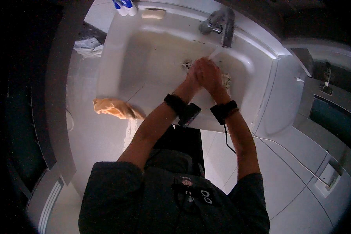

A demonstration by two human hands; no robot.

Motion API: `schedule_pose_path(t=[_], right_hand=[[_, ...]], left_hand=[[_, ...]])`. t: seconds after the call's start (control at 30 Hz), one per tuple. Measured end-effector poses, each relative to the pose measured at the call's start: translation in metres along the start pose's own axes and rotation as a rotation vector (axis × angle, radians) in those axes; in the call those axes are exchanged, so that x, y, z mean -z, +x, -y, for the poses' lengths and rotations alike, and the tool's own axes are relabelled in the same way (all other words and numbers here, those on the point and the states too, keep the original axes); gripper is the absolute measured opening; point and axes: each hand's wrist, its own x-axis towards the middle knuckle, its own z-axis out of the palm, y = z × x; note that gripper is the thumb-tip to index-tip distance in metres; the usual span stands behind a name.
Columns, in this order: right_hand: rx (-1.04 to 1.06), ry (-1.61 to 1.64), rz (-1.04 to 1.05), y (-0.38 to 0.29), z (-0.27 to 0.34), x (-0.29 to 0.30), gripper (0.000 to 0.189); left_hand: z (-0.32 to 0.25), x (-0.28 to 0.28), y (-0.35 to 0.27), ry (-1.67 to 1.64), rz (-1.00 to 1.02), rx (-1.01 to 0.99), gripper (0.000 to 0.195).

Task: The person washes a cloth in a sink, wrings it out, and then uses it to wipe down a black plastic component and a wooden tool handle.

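Note:
My left hand [194, 72] and my right hand [211, 73] are pressed together over the white ceramic sink [146, 70]. They overlap so much that the fingers and anything between the palms are hidden. A thin stream of water [214, 53] runs from the chrome faucet [228, 32] onto them. Just left of my hands lies the metal drain [187, 63]. Partly behind my right wrist, a small pale patterned item [227, 80] sits in the basin; what it is cannot be made out. Black straps with devices circle both wrists.
A pale bar of soap [153, 14] and white-and-blue containers [128, 6] stand along the sink's back rim. An orange cloth [114, 108] hangs over the front left edge. A white cable [283, 147] runs to a wall socket [327, 179] at right. A dark cord [226, 137] trails from my right wrist.

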Motion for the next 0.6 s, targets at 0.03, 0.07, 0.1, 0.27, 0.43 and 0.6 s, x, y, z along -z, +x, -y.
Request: schedule_pose_path(t=[0.03,0.07,0.1,0.27,0.43,0.6], right_hand=[[-0.070,0.018,0.063,0.001,0.002,0.004,0.028],[-0.174,0.018,0.119,0.002,0.001,0.001,0.028],[-0.276,0.018,0.177,0.005,0.001,-0.002,0.027],[-0.362,-0.106,0.447,0.016,-0.005,-0.003,0.033],[-0.703,0.689,0.369,-0.006,-0.034,-0.004,0.051],[-0.477,0.569,0.228,-0.031,-0.027,0.014,0.051]], left_hand=[[0.002,-0.006,-0.005,0.011,-0.076,-0.004,0.033],[0.003,-0.012,-0.010,0.022,-0.152,-0.008,0.035],[0.004,-0.016,-0.015,0.032,-0.228,-0.015,0.038],[-0.010,-0.005,-0.029,0.136,-0.110,0.150,0.043],[-0.031,-0.039,-0.063,0.747,-0.552,0.194,0.052],[-0.044,-0.079,-0.072,1.047,-0.844,0.012,0.048]])
